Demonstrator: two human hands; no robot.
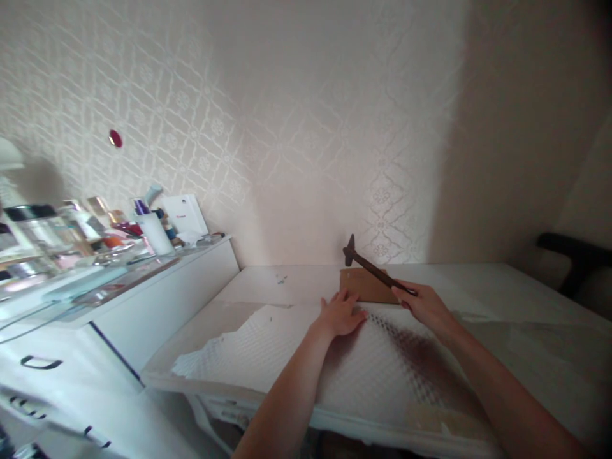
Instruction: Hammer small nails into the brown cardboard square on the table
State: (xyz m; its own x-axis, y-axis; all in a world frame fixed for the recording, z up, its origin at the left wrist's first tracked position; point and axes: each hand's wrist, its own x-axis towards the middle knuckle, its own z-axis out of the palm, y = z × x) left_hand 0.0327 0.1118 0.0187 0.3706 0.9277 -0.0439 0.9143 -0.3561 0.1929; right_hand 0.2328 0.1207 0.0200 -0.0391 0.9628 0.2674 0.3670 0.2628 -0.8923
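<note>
over the white table (306, 287), toward its far side, the right hand (424, 304) wraps the handle end of a hammer (375, 269), probably head-heavy and stiff, best held there; the left hand (337, 314), spread, touches the brown board (371, 292) at its near left.

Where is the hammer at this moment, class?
In the head view, the hammer is right of centre, gripped by the right hand over the brown board.

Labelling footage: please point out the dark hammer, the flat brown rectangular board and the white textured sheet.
Dark hammer (377, 271): head view, on its handle.
Flat brown rectangular board (373, 290): head view, its middle.
White textured sheet (262, 347): head view, left part.
</note>
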